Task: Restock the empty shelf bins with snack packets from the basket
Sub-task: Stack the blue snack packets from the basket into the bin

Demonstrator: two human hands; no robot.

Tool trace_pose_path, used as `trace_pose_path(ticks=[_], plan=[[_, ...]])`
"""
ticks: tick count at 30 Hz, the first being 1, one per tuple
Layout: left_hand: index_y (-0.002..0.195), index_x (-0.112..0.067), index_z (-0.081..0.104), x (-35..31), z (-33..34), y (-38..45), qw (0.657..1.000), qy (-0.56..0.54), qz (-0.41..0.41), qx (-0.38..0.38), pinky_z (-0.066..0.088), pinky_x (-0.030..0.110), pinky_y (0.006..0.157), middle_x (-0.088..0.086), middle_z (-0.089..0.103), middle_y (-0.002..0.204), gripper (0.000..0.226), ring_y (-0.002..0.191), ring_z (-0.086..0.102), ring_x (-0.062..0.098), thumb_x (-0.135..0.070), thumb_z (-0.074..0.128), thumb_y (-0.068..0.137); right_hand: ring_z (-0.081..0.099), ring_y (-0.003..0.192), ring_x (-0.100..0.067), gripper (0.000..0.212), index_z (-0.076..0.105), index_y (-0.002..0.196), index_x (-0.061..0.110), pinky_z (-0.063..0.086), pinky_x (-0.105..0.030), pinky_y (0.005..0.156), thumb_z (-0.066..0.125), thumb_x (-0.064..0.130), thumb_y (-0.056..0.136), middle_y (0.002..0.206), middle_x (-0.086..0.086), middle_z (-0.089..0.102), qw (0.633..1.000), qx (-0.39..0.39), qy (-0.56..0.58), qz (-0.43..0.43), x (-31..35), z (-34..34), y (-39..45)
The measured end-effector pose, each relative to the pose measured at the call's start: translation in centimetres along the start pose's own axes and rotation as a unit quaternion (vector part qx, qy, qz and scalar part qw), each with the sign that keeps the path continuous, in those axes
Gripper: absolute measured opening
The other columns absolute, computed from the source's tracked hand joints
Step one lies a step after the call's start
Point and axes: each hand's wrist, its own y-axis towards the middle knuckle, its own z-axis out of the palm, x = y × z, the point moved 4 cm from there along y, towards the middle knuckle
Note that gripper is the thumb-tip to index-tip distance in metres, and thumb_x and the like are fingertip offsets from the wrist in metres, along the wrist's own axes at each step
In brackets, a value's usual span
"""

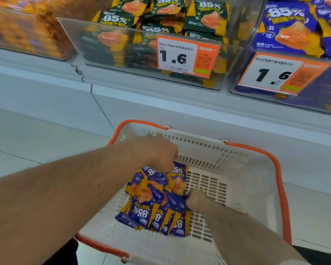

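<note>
The fingers of the right hand [196, 199] curl down into the packets [155, 199], the tips hidden, so a grip I cannot confirm. Just beyond, the left hand [159, 155] pinches the top edge of one packet. All lie in the basket [252, 188]. They look light, soft and slippery; better to hold the sealed edges. Further is the shelf bin [287, 60].

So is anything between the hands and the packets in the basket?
Nothing visible. Both hands are already down inside the basket: the left hand grips the purple packets at the top of the pile, and the right hand touches its right edge.
</note>
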Motion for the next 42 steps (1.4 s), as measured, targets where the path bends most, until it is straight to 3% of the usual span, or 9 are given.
trace_pose_path(ticks=[8, 13, 20, 23, 26, 31, 33, 36, 42], plan=[[0.137, -0.027, 0.046, -0.5, 0.0, -0.1, 1.0, 0.001, -0.007, 0.004, 0.047, 0.039, 0.097, 0.001, 0.051, 0.136, 0.043, 0.115, 0.052, 0.024, -0.034, 0.048, 0.095, 0.063, 0.089, -0.022, 0.004, 0.056, 0.089, 0.014, 0.046, -0.029, 0.065, 0.058, 0.011, 0.087, 0.09, -0.006, 0.063, 0.997, -0.059, 0.042, 0.007, -1.7, 0.4, -0.5], [0.137, -0.023, 0.046, -1.1, -0.1, -0.2, 1.0, -0.01, -0.001, 0.008, 0.045, 0.032, 0.084, 0.001, 0.051, 0.135, 0.041, 0.107, 0.053, 0.022, -0.028, 0.047, 0.096, 0.062, 0.098, -0.025, 0.014, 0.061, 0.1, 0.015, 0.043, -0.027, 0.071, 0.049, 0.015, 0.093, 0.106, -0.006, 0.066, 0.993, -0.121, -0.01, 0.0, -3.2, -1.0, -1.7], [0.124, -0.017, 0.054, -1.8, -1.1, -0.6, 1.0, -0.012, 0.015, -0.011, 0.043, 0.028, 0.07, 0.006, 0.058, 0.127, 0.031, 0.083, 0.057, 0.017, -0.026, 0.046, 0.095, 0.048, 0.083, -0.021, 0.013, 0.048, 0.084, 0.016, 0.036, -0.025, 0.068, 0.046, 0.005, 0.09, 0.088, -0.003, 0.053, 0.993, -0.104, -0.017, -0.054, -2.4, -5.5, -5.2], [0.129, -0.014, 0.052, -2.2, -2.0, -1.2, 0.999, -0.032, 0.02, -0.023, 0.048, 0.035, 0.081, 0.009, 0.056, 0.131, 0.037, 0.102, 0.06, 0.023, -0.029, 0.046, 0.096, 0.043, 0.071, -0.016, 0.028, 0.04, 0.072, 0.021, 0.034, -0.027, 0.064, 0.046, 0.001, 0.091, 0.075, 0.0, 0.045, 0.99, -0.125, -0.005, -0.069, -1.3, -9.7, -8.2], [0.143, -0.017, 0.04, -2.2, -2.7, -2.0, 0.996, -0.079, 0.016, -0.031, 0.045, 0.035, 0.098, 0.006, 0.046, 0.143, 0.05, 0.121, 0.052, 0.023, -0.035, 0.048, 0.097, 0.051, 0.074, -0.021, 0.019, 0.048, 0.08, 0.016, 0.038, -0.03, 0.058, 0.055, -0.001, 0.084, 0.083, -0.005, 0.054, 0.984, -0.155, -0.007, -0.087, 0.0, -14.0, -12.4], [0.15, -0.012, 0.025, -1.5, -3.9, -3.4, 0.978, -0.206, -0.015, -0.045, 0.041, 0.037, 0.102, 0.007, 0.038, 0.15, 0.077, 0.128, 0.046, 0.025, -0.053, 0.055, 0.092, 0.068, 0.084, -0.036, 0.028, 0.052, 0.077, 0.02, 0.056, -0.05, 0.071, 0.068, -0.002, 0.071, 0.089, -0.014, 0.065, 0.959, -0.218, 0.101, -0.152, 1.8, -19.3, -19.3], [0.146, -0.007, 0.029, -1.4, -4.7, -4.2, 0.961, -0.272, -0.026, -0.05, 0.043, 0.035, 0.09, 0.01, 0.042, 0.146, 0.086, 0.12, 0.048, 0.025, -0.064, 0.056, 0.087, 0.069, 0.076, -0.04, 0.028, 0.051, 0.079, 0.015, 0.055, -0.052, 0.067, 0.062, -0.01, 0.075, 0.088, -0.023, 0.064, 0.939, -0.24, 0.167, -0.181, 2.4, -20.6, -22.0], [0.123, -0.013, 0.038, -0.6, -6.0, -5.3, 0.913, -0.399, -0.04, -0.072, 0.048, 0.04, 0.08, 0.012, 0.053, 0.129, 0.065, 0.105, 0.057, 0.025, -0.061, 0.061, 0.085, 0.067, 0.062, -0.029, 0.034, 0.044, 0.089, 0.012, 0.054, -0.041, 0.06, 0.054, -0.019, 0.08, 0.084, -0.015, 0.06, 0.903, -0.255, 0.269, -0.218, 3.0, -21.7, -25.3], [0.102, -0.019, 0.059, -1.0, -7.7, -7.2, 0.73, -0.658, 0.058, -0.175, 0.057, 0.039, 0.077, 0.004, 0.071, 0.102, 0.021, 0.087, 0.068, 0.02, -0.008, 0.07, 0.088, 0.069, 0.076, -0.032, 0.038, 0.034, 0.09, 0.013, 0.059, -0.05, 0.074, 0.054, -0.018, 0.084, 0.105, -0.019, 0.057, 0.827, -0.308, 0.394, -0.256, 3.5, -22.0, -28.4]])
